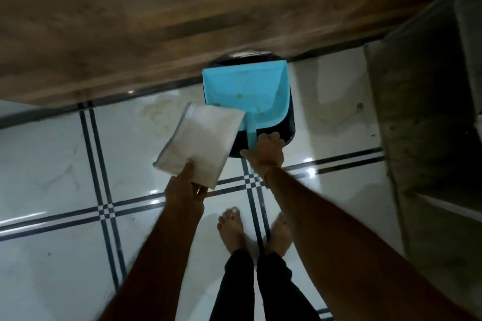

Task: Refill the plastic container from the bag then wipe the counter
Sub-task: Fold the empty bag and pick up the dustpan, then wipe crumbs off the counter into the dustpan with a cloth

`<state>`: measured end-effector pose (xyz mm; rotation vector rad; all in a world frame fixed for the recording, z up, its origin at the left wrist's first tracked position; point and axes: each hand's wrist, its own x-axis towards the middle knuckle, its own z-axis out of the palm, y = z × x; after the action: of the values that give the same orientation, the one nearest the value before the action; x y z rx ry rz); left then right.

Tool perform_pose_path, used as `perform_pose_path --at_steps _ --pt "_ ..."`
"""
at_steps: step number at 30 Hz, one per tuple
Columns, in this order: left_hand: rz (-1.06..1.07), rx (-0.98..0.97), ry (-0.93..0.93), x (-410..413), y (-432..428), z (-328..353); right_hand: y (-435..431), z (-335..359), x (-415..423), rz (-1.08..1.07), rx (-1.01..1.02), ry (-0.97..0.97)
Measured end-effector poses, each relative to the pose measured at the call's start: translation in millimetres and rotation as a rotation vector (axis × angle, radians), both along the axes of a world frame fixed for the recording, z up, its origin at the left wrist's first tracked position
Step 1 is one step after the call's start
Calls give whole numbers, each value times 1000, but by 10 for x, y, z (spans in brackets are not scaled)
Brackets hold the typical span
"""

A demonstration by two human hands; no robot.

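Left hand [186,185] pinches a pale zip bag [200,138]; right hand [266,151] grips the handle of a blue dustpan [247,91] above a black bin [290,128] (on the tiled floor [52,151]). Best tipped steeply, inside the bin's rim.

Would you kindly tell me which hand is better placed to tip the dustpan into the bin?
Right, probably. The right hand grips the dustpan handle over the bin, while the left hand holds the white bag.

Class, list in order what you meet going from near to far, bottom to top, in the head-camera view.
Bare feet → right hand on the dustpan handle → blue dustpan → wooden panel. The left hand and its white bag overlap these, so they are left out.
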<state>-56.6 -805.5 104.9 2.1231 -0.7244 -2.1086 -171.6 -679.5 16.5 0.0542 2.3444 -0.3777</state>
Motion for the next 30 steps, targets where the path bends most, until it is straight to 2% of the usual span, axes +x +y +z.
perform_pose_path --at_steps 2,4,6,10,13,18,21,24,26,28,30 --pt "20 24 11 -64 17 -56 20 -11 14 -85 -66 1" --pt "39 44 22 -109 53 -44 150 118 93 -255 -224 3" --pt "49 65 33 -225 120 73 412 330 199 -337 -321 57" --pt "74 107 23 -575 304 166 1025 857 338 -491 -312 212" --pt "93 131 28 -825 470 -15 1496 1066 424 -644 -267 281" --pt "-113 84 57 -1187 618 -423 1947 990 562 -721 -253 265" --pt "-328 67 -25 -1176 684 -484 2068 1008 643 -732 -285 265" --pt "-561 -24 -112 -1197 780 -101 2107 1241 671 -753 -301 238" --pt "-743 -196 -131 -1285 906 273 2173 1511 688 -802 -328 231" --pt "-955 -406 -99 -1378 1071 708 2252 1806 732 -861 -362 227" --pt "-1116 -534 -30 -1483 1303 1222 2416 2173 802 -953 -398 212"
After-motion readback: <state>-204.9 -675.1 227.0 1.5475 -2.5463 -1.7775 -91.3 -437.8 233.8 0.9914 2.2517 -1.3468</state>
